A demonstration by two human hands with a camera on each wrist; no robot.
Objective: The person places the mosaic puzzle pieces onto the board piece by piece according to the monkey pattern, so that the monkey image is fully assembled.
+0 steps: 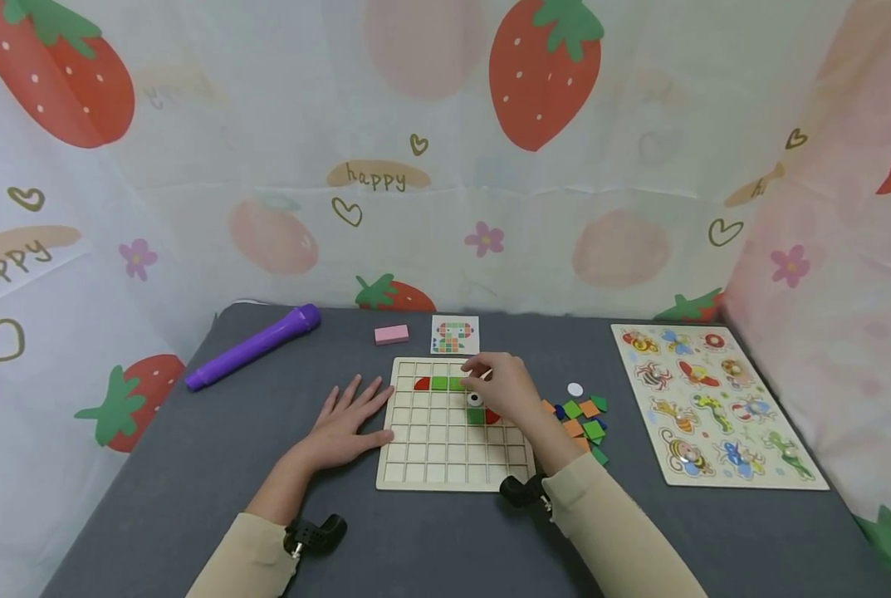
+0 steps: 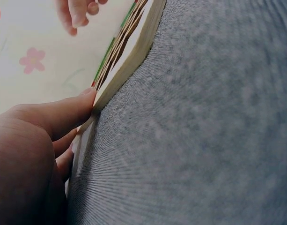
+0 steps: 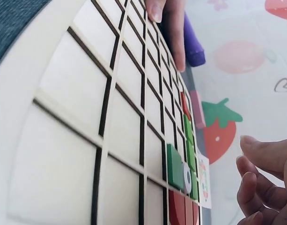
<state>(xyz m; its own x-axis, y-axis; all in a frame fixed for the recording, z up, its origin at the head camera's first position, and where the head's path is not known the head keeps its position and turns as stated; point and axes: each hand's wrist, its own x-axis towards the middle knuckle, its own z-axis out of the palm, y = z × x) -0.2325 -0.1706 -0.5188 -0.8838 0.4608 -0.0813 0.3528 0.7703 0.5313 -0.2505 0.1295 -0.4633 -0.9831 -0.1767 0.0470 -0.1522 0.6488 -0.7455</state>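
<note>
A wooden grid board lies on the table. On its upper cells sit a red rounded piece, light green squares, a white eye-like disc, a darker green square and more red at the right. My left hand rests flat with spread fingers at the board's left edge; its thumb touches the side in the left wrist view. Above the upper right cells hovers my right hand, its fingers loosely bent. In the right wrist view, nothing shows between thumb and fingertips, which stand apart.
Loose coloured pieces and a white disc lie right of the board. Behind it are a pattern card and a pink block. A purple stick lies back left, an insect puzzle board at right.
</note>
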